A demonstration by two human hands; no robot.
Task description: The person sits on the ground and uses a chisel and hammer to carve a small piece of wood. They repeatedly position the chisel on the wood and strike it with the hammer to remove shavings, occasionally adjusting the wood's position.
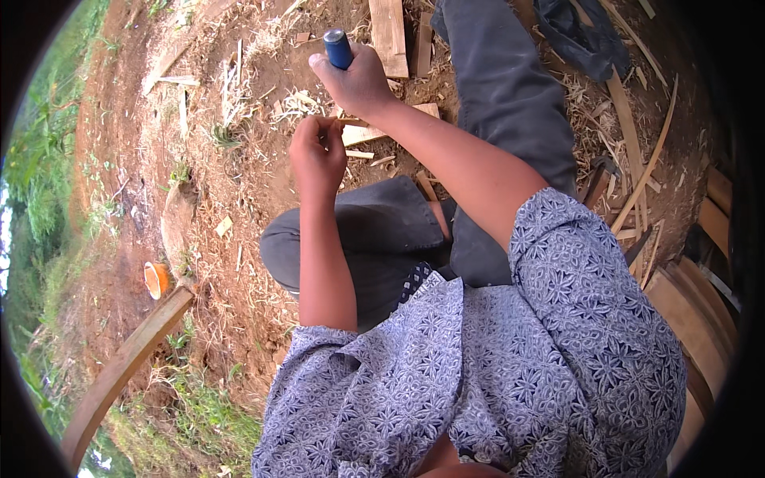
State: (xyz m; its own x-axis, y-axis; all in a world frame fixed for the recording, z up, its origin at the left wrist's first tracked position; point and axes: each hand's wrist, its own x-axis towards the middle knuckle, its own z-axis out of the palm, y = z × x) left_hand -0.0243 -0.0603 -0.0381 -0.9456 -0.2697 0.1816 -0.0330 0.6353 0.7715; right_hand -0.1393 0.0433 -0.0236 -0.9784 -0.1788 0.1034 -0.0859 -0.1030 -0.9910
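Note:
My right hand [360, 86] is closed around a blue handle [338, 52] with a round metal cap, which points away from me. The rest of that tool is hidden by the fist. Just nearer and to the left, my left hand [315, 151] is closed with thumb and fingers pinched together. A thin brown strip of wood [354, 123] shows beside its fingertips, under my right wrist; whether the fingers hold it I cannot tell. Below the hands, a pale flat piece of wood [427, 111] lies on the ground among shavings.
A plank [388, 36] lies beyond my right hand. Dark cloth or plastic [586, 36] and long wood strips [629, 151] are at the right, with curved boards [693, 319] nearer. An orange container [157, 280] and a wooden beam [127, 366] are at the left.

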